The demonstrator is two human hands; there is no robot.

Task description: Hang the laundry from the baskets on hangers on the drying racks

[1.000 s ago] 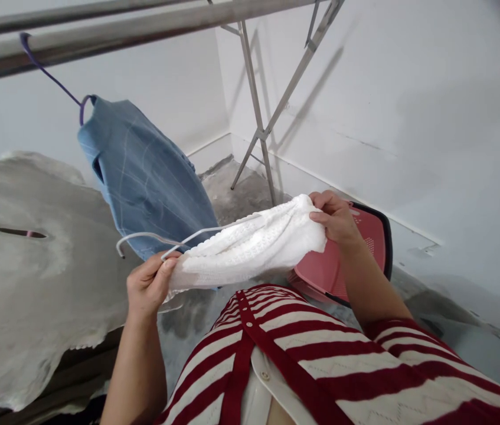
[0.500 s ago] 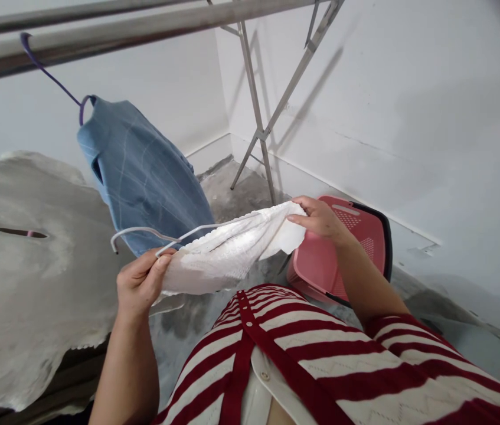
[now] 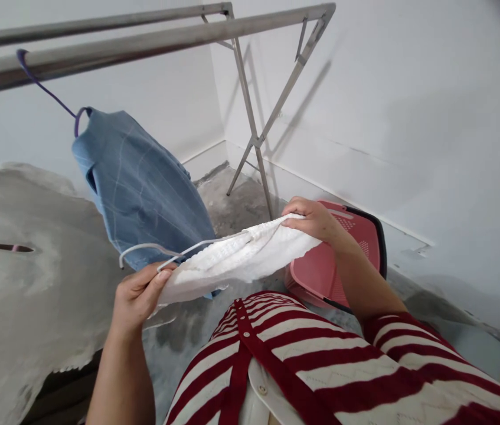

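A white garment (image 3: 236,260) with a ruffled edge is stretched between my two hands, in front of my striped top. Part of a white clothes hanger (image 3: 141,247) lies in it, its hook pointing left and one arm running into the cloth. My left hand (image 3: 137,295) is closed on the garment's left end, close by the hanger's bent corner. With fingers pinched, my right hand (image 3: 309,219) grips the upper right edge of the cloth. Beyond the hook hangs a blue checked garment (image 3: 143,177) on a purple hanger (image 3: 46,88).
A metal drying rack (image 3: 143,44) crosses the top, its crossed legs (image 3: 256,141) standing on the floor near the wall corner. Another pale garment (image 3: 41,277) hangs at the left. Below my right forearm stands a pink basket (image 3: 311,274) with a black handle, beside the wall.
My right hand has shifted its hold along the cloth, and the garment's right side now hangs more spread out. My left hand keeps its grip. The view has tilted slightly upward.
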